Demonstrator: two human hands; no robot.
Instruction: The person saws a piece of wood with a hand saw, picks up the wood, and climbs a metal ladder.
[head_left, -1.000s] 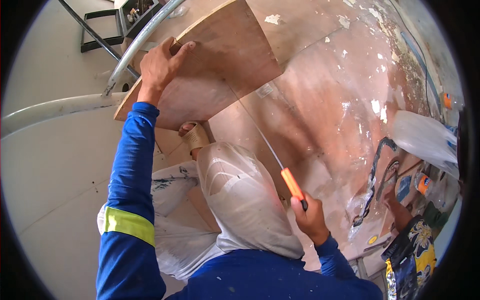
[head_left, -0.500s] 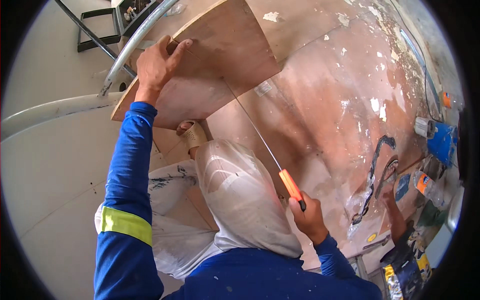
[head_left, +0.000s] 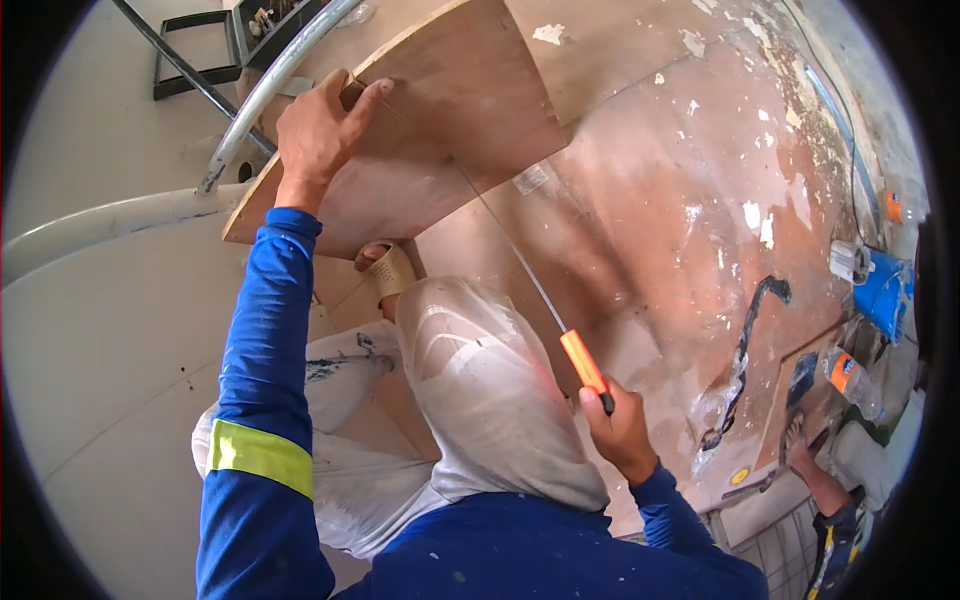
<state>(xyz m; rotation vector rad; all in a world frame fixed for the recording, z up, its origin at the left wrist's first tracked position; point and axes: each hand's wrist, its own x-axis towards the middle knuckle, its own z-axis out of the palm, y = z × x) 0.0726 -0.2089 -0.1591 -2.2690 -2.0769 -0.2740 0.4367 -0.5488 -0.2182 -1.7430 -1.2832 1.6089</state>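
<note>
My left hand [head_left: 322, 130] is closed over the upper left edge of a tilted brown wooden panel [head_left: 460, 100], thumb on its face. In my right hand [head_left: 622, 430] is a tool with an orange handle [head_left: 583, 362], a black butt end and a long thin metal blade [head_left: 520, 262]. The blade runs up and left to the panel's face. Whether its tip enters the wood or only touches it, I cannot tell. My sandalled foot [head_left: 385, 270] is beside the panel's lower edge.
Curved metal tubing [head_left: 245, 125] stands left of the panel. A black frame [head_left: 197, 55] lies behind it. At the right are a blue container [head_left: 885, 292], a plastic bottle [head_left: 853, 383], a dark bent strip [head_left: 745, 350] and another person's arm [head_left: 822, 490].
Both my hands and the panel have shifted only slightly, keeping their grips. The other person's arm at the right has drawn back, lower in the picture.
</note>
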